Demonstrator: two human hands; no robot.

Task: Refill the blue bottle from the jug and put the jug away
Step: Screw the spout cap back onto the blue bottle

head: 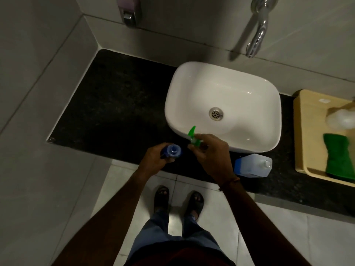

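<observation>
L hand (156,157) grips blue bottle (172,150); R hand (211,156) grips green sprayer (193,136) at counter edge (115,150).

The left hand (156,156) wraps the small blue plastic bottle (172,150), so only its open neck and shoulder show. The right hand (210,153) covers most of the green plastic spray trigger head (192,135); its lower part cannot be seen. The right edge cuts off the pale yellow plastic tray (305,135), the folded green cloth (339,157) and a blurred white rounded object (341,118) too soft to identify. The top edge crops the chrome wall tap (258,33) and the grey wall-mounted dispenser (128,10).
</observation>
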